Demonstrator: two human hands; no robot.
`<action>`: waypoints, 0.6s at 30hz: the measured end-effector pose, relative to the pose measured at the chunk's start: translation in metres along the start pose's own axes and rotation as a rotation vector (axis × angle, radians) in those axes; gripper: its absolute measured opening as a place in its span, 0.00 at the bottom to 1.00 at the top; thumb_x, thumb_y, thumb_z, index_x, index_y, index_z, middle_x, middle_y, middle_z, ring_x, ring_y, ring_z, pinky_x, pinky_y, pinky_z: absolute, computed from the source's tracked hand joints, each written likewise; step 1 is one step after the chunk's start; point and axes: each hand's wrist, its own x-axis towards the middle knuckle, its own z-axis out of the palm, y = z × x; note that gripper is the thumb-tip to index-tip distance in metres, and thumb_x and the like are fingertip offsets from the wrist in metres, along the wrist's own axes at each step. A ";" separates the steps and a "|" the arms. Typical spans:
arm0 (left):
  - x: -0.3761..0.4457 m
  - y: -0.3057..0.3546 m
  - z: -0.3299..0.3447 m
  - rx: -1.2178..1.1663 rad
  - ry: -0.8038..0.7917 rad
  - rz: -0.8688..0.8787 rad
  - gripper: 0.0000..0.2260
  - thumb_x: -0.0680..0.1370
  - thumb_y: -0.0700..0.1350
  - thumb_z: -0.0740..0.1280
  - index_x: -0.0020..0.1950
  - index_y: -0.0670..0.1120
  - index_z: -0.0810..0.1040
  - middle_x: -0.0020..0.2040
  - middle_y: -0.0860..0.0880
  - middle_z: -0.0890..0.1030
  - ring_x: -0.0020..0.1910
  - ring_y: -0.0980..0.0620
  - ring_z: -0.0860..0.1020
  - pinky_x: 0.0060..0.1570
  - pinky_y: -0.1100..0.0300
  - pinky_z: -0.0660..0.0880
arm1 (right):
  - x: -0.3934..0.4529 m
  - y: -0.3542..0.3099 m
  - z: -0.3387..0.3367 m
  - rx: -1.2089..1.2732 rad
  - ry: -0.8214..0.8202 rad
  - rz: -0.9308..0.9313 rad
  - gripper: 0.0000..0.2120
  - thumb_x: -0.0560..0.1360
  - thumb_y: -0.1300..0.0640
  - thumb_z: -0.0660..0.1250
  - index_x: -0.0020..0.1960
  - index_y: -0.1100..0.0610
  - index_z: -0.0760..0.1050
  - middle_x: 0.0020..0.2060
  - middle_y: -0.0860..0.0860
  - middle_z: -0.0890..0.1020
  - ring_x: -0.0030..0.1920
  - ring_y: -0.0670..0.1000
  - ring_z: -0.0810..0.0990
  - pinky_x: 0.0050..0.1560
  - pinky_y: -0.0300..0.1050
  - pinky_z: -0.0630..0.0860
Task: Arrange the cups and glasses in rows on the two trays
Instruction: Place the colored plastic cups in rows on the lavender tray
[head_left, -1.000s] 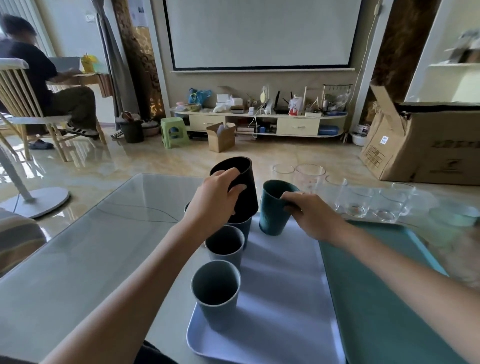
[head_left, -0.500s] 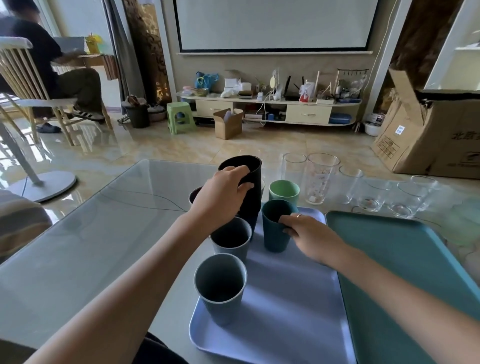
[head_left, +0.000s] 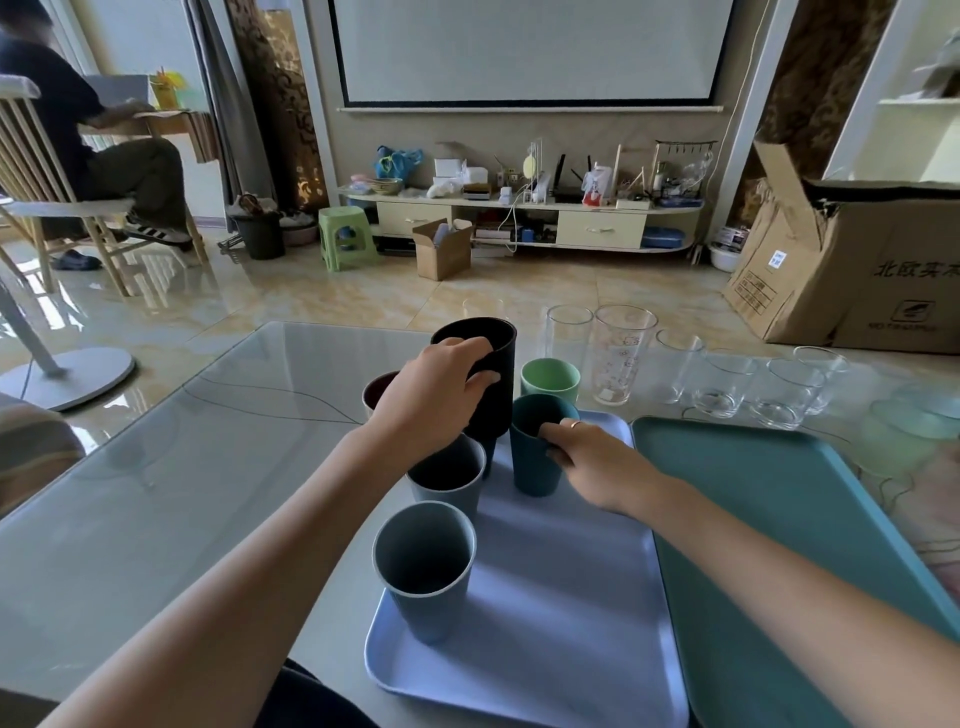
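- Step in hand: plastic cups are being lined up on the lavender rectangular tray (head_left: 561, 623).
- Tall black plastic cup (head_left: 493, 364) is gripped by the left hand (head_left: 431, 400), held over the tray's far left corner.
- Dark teal plastic cup (head_left: 535, 457) is pinched at the rim by the right hand (head_left: 597, 462), standing on the tray.
- Two grey plastic cups (head_left: 423, 571) are already in a column.
- Next, by judgement: black cup set down upright in line; clear glasses (head_left: 618, 358) on the glass surface (head_left: 156, 467) are probably for the empty teal tray (head_left: 779, 545).

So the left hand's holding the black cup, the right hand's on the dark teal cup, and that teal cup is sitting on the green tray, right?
Not quite. The head view shows the left hand holding the black cup and the right hand on the dark teal cup, but that cup sits on the lilac tray, not the green tray, which holds no cups.
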 end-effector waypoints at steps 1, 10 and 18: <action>0.000 0.000 0.000 -0.002 0.001 0.001 0.09 0.79 0.45 0.62 0.45 0.41 0.71 0.43 0.45 0.75 0.38 0.43 0.76 0.40 0.45 0.76 | 0.000 0.000 0.000 0.013 0.000 0.005 0.09 0.80 0.59 0.55 0.58 0.59 0.70 0.46 0.54 0.71 0.48 0.56 0.72 0.50 0.51 0.71; -0.003 0.012 -0.008 -0.113 0.018 0.097 0.06 0.79 0.43 0.63 0.44 0.43 0.71 0.44 0.45 0.76 0.37 0.45 0.77 0.39 0.47 0.77 | -0.011 -0.012 -0.020 0.451 0.360 0.050 0.27 0.70 0.49 0.72 0.65 0.49 0.66 0.56 0.51 0.72 0.53 0.51 0.72 0.53 0.43 0.71; -0.007 0.023 -0.005 -0.218 -0.187 0.154 0.06 0.76 0.40 0.67 0.52 0.45 0.76 0.48 0.48 0.77 0.40 0.52 0.78 0.46 0.52 0.79 | -0.020 -0.027 -0.028 0.906 0.239 0.090 0.26 0.69 0.59 0.75 0.62 0.55 0.67 0.49 0.49 0.76 0.43 0.38 0.76 0.38 0.24 0.72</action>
